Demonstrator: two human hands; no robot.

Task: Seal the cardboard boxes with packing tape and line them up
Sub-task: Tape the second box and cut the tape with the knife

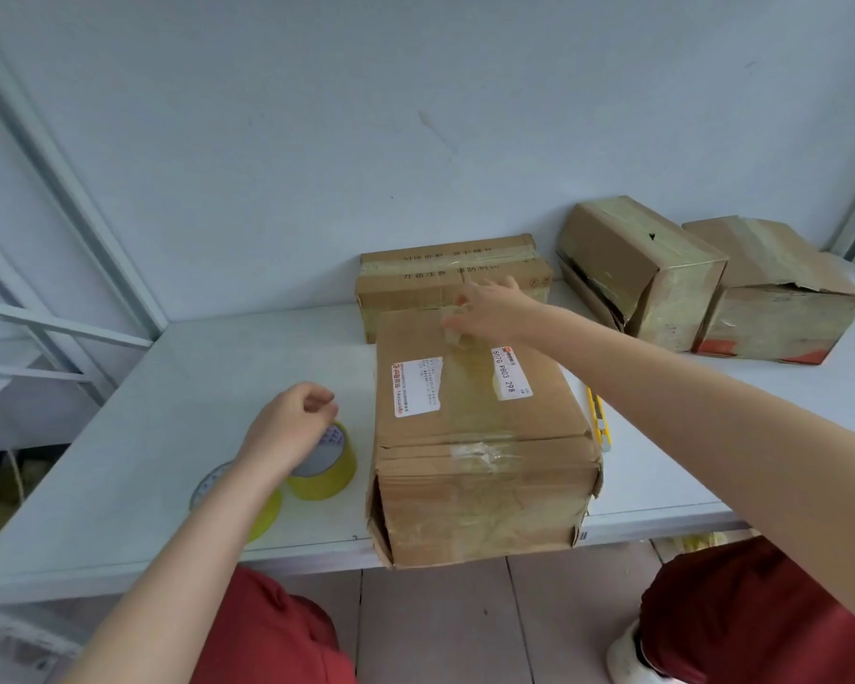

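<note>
Closest to us are our knees in red trousers (267, 634), a white shoe (628, 659) and the tiled floor (440, 624) between them. Above them runs the front edge of the white bench (169, 387). The near cardboard box (480, 486) stands on it, its front corner jutting a little past that edge, with clear tape across the front face and along the top seam. Two white labels (415, 387) flank that seam.

Left of this box lie two yellow tape rolls. One roll (262, 510) is partly hidden under our left forearm. The other roll (327, 466) stands just beyond it, tilted. Our left hand (287, 427) hovers over this second roll with fingers loosely curled; we cannot tell whether it is touching or grasping the roll.

A yellow utility knife (599, 422) lies on the bench just beside the box's right side.

Our right hand (489, 313) reaches across to the far edge of the box top, released, fingers spread and pressing on the tape there; they are blurred.

Touching the near box from behind is a flat printed box (452, 274), taped along its top. To the right, near the wall (415, 116), two more taped boxes stand side by side: a tilted box (637, 269) and a crumpled box (771, 298).
</note>
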